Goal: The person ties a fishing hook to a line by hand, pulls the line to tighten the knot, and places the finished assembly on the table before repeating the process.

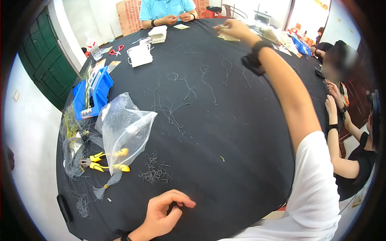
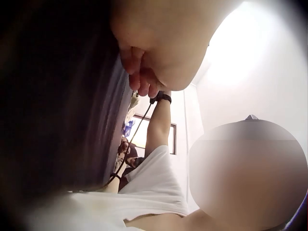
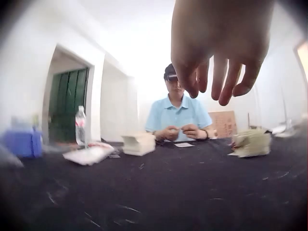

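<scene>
In the head view the right arm stretches across the black table (image 1: 241, 120), and the right hand (image 1: 237, 29) is over a small stack of cards (image 1: 229, 37) at the far side. Its fingers (image 3: 219, 79) hang downward in the right wrist view, with nothing visible between them; a thick pale stack (image 3: 252, 143) stands lower and to the right. The left hand (image 1: 163, 213) is low at the near edge, fingers loosely bent, holding nothing visible. Close beyond it lies a pile of small dark hooks (image 1: 155, 170). The left wrist view shows the left hand (image 2: 163, 48) with loosely bent fingers.
At left are a clear plastic bag (image 1: 124, 128), yellow-handled pliers (image 1: 98, 160), tangled line (image 1: 72, 156) and a blue bin (image 1: 92, 94). Farther back are red scissors (image 1: 116, 50), a bottle (image 1: 93, 48) and white packets (image 1: 140, 55). People sit opposite and at right; thin line loops (image 1: 207, 82) lie mid-table.
</scene>
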### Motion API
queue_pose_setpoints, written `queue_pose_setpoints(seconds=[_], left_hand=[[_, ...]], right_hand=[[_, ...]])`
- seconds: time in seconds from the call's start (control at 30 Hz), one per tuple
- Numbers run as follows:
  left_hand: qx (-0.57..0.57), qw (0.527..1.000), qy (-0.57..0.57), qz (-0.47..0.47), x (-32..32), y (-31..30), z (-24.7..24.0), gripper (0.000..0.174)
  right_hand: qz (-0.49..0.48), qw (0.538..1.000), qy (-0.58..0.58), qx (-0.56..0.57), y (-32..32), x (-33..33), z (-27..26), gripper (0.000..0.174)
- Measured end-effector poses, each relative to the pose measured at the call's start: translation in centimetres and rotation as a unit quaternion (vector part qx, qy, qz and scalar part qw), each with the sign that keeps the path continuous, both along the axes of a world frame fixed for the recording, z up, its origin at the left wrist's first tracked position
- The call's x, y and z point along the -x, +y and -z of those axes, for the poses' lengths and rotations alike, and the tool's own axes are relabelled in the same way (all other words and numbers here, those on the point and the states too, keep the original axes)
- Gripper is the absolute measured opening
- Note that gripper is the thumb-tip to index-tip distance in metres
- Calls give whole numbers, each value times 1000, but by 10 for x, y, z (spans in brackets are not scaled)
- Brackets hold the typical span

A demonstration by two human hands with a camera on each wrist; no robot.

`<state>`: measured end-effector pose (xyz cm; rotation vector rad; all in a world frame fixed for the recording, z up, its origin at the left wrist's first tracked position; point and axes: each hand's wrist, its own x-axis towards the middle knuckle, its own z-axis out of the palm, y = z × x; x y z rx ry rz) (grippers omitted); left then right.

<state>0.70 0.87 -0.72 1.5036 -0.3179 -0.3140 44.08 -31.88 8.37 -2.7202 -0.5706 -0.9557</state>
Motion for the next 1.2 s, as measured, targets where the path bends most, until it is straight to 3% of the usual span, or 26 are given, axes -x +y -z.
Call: queue_pose_setpoints(seconds=[0.03, 0.07, 0.13, 0.23, 0.3, 0.33, 0.47, 0.5, 0.6, 0.7, 0.93, 1.07, 1.2], left_hand=[[4, 1000, -15, 0, 1, 0, 3, 35], [13, 1000, 15, -18, 1, -3, -2, 31], [31, 995, 77, -47, 3, -10, -18, 25], [36, 993, 116, 12, -9, -1, -18, 22], [32, 989, 137, 50, -14, 0, -19, 18], [17, 987, 147, 54, -15, -1, -22, 17], [-4, 991, 71, 114, -17, 6, -19, 20], [-6, 990, 62, 123, -18, 7, -19, 21], [-27, 985, 80, 147, -20, 10, -21, 21], [-16, 984, 121, 129, -18, 11, -20, 23], [12, 984, 135, 115, -18, 10, -20, 24], [16, 985, 118, 128, -19, 9, -17, 24], [8, 985, 108, 133, -19, 9, -18, 24]], right_hand=[[19, 999, 39, 3, -10, 14, -3, 33], [39, 996, 77, 7, -21, 26, -9, 30], [-18, 978, 204, 33, -61, 33, -9, 30], [-10, 972, 148, 184, -76, 117, -18, 20], [-20, 967, 158, 200, -89, 177, -22, 16], [-35, 966, 189, 175, -87, 210, -28, 14], [81, 921, 382, 9, -79, 312, -31, 13], [98, 937, 328, 75, -92, 323, -19, 13], [203, 901, 345, 167, -125, 333, 4, 19], [195, 915, 348, 60, -160, 329, 30, 19], [214, 929, 297, 44, -186, 323, 60, 14], [248, 926, 268, 91, -177, 328, 61, 8], [205, 942, 211, 159, -168, 333, 64, 8]])
